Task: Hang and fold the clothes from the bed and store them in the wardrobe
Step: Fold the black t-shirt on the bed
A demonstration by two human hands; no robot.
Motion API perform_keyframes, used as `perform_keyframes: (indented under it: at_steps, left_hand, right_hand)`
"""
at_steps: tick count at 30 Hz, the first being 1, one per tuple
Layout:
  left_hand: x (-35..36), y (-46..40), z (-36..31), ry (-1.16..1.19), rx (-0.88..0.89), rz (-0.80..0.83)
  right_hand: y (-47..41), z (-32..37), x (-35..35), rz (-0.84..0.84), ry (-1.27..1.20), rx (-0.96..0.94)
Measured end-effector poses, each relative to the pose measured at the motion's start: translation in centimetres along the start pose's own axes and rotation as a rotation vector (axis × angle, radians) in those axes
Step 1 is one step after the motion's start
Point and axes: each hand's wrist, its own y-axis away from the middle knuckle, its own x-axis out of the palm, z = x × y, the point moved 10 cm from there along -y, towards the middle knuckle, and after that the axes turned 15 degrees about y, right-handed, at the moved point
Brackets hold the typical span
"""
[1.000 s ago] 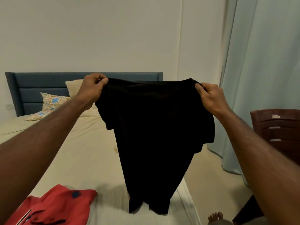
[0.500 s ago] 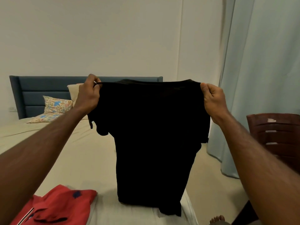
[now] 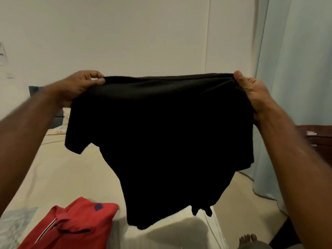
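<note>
Wall point(image 3: 143, 33) fills the far side, pale, plain, with a vertical seam right of centre. Curtain point(image 3: 296, 69), pale blue, hangs down the right side to the floor point(image 3: 239, 200). Bed point(image 3: 62, 177) with cream sheet runs from near to far on the left and centre, its near right corner below the shirt. Black shirt point(image 3: 161, 141) held up in the air in the middle of the view, above the bed's right part, spread wide along its top edge, one short sleeve hanging at lower left, hem loose and tilted, clear of the sheet. Red shirt point(image 3: 71, 229) lies flat on the bed at near left, collar with striped trim, small dark logo on the chest, well apart from the black shirt. Both forearms reach in from the near corners. Left hand point(image 3: 79, 87) pinches the shirt's top left corner, thumb and curled fingers closed on the cloth. Right hand point(image 3: 251, 94) grips the top right corner, thumb up on the near side, fingers hidden behind the cloth. Dark wooden chair point(image 3: 316, 135) at the right edge, mostly cut off. Blue headboard point(image 3: 33, 89) and a patterned pillow point(image 3: 59, 126) peek out far left, behind the left arm. Bare toes point(image 3: 248, 239) on the floor at near right.
</note>
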Motion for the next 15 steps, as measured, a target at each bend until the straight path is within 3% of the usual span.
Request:
perform_keyframes:
  at_steps: [4, 7, 10, 15]
  left_hand:
    - [-1.5, -2.1, -2.5, -0.04, -0.082, 0.079]
    - [-2.1, -3.7, -0.4, -0.154, -0.189, 0.033]
    - [-0.9, -4.9, 6.9, -0.233, -0.286, 0.092]
    - [1.8, -2.0, 26.3, -0.198, -0.449, 0.05]
  right_hand:
    - [-1.6, 2.3, -0.4, 0.049, 0.104, -0.018]
    - [-2.8, 0.2, 1.2, 0.145, 0.211, 0.033]
    - [-3.5, -6.5, 3.4, 0.257, 0.324, 0.128]
    - [-1.7, -24.4, 7.6, 0.487, 0.604, 0.278]
